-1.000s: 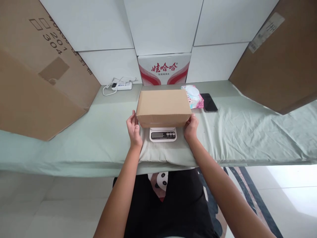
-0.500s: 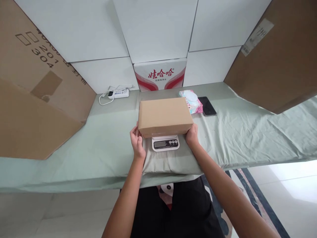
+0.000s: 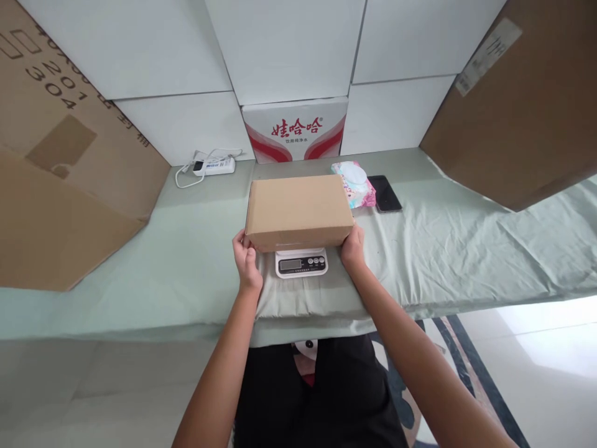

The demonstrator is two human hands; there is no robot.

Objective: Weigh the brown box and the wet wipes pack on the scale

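In the head view, the left hand (image 3: 247, 264) and right hand (image 3: 353, 247) clasp one brown box (image 3: 300, 205) between them at centre, above one scale (image 3: 301, 264) with three buttons (image 3: 316, 261). Right of the box: one wipes pack (image 3: 355, 183), one phone (image 3: 385, 194). Two big cartons (image 3: 79, 199) fill the sides. Since half a second ago, box and scale sit higher and further left in the frame.

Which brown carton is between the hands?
The small carton, with the left hand and right hand at its near corners; the large left carton and large right carton stand away from both hands.
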